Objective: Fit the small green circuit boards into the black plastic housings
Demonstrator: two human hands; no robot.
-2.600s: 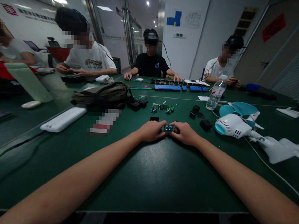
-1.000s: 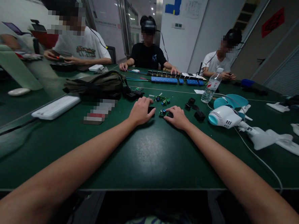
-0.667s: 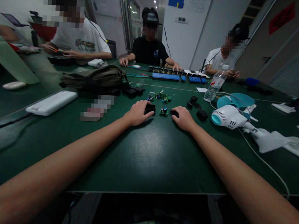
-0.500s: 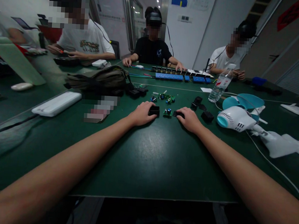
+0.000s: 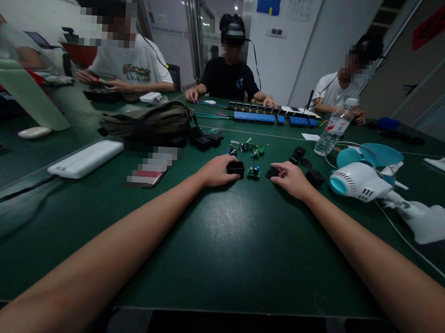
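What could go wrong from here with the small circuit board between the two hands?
The left hand or right hand might bump the exposed circuit board. The thin black piece at the right fingertips could slip. If knocked, the plastic bottle might tip against the fan.

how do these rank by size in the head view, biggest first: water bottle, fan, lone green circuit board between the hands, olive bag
1. fan
2. olive bag
3. water bottle
4. lone green circuit board, by far the smallest
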